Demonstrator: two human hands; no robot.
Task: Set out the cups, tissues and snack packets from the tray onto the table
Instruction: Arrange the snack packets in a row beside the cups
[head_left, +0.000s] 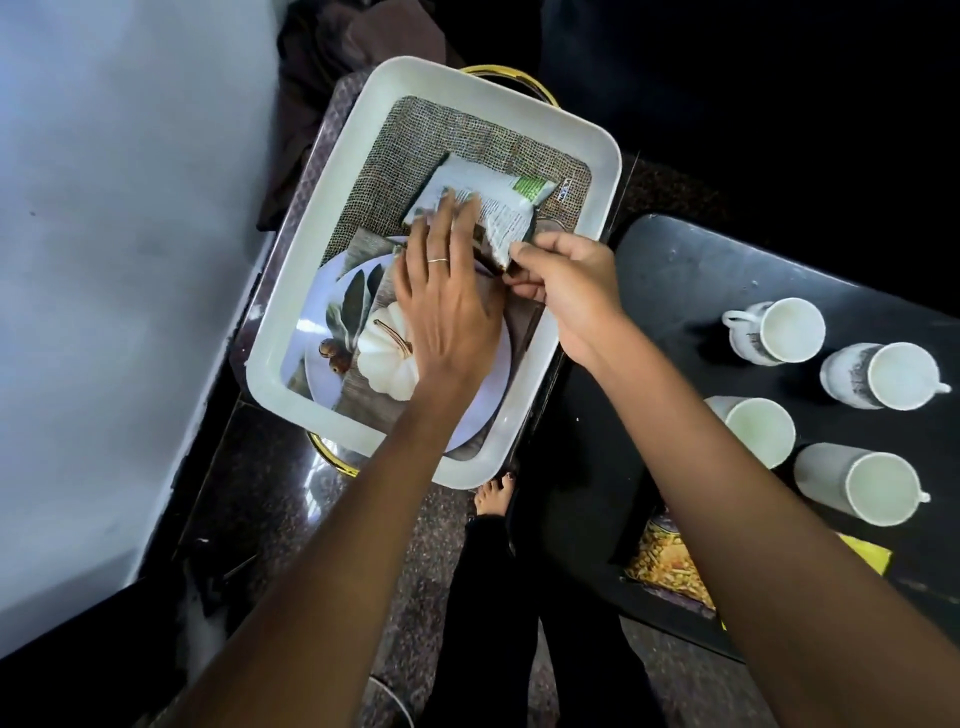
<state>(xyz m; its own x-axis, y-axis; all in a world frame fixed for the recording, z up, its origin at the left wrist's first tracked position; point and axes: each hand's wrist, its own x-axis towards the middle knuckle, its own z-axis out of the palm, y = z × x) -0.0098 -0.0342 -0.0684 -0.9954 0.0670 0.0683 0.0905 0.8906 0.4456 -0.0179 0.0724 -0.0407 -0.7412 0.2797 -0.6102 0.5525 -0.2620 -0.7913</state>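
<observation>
The snack packet lies flat in the far part of the white tray, its long axis running slantwise from the near side, by the hands, up toward the tray's far right corner, the green-printed end pointing that way. The left hand lies spread over the packet's near-left part, fingers extended and pressing down, a ring on one finger. The right hand is curled, thumb and forefinger pinching the packet's near corner edge. The tray floor bears a printed picture (a plate, leaves and a white pumpkin), partly covered by the left hand. To the right, well apart from the tray, a dark table carries four white cups standing upright, open mouths up. Near its front edge lies a yellow snack pack, partly hidden behind the right forearm.
</observation>
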